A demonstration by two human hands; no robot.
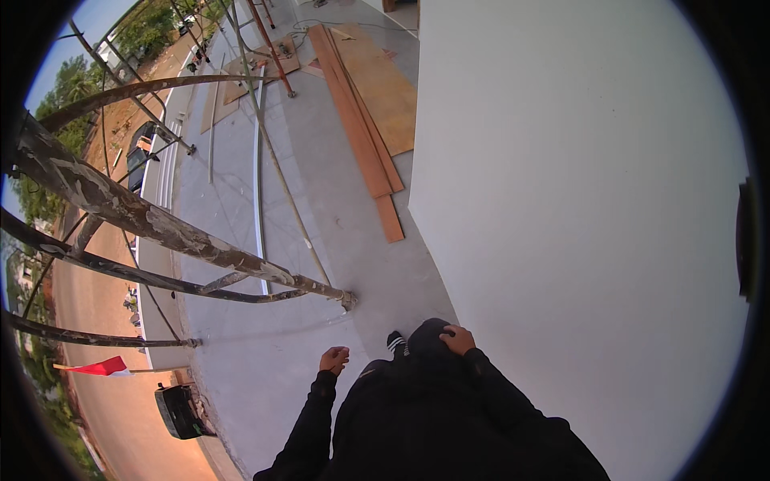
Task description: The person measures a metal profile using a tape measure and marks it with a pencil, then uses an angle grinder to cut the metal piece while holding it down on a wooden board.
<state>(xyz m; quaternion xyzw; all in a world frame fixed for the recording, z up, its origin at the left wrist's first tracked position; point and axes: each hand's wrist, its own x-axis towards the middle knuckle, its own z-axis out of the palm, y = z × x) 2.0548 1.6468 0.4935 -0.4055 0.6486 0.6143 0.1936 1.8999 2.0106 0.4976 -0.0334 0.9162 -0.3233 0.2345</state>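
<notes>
My left hand [334, 360] hangs in the air beside my left leg, its fingers loosely bent, with nothing visible in it. My right hand [458, 340] lies on my raised right knee [427, 335], fingers resting over the dark cloth. Both arms are in black sleeves. A foot in a dark sock with white stripes [396, 344] shows next to the knee. Ahead of my left hand, the foot of a paint-spattered scaffold pole [347, 301] stands on the grey floor [337, 232].
A white wall [577, 200] rises close on my right. Reddish-brown planks [357, 120] and a plywood sheet [385, 88] lie ahead along it. Scaffold frames [160, 224] cross the left side. Beyond the floor's left edge are a red-and-white flag [100, 366] and a dirt road [96, 305].
</notes>
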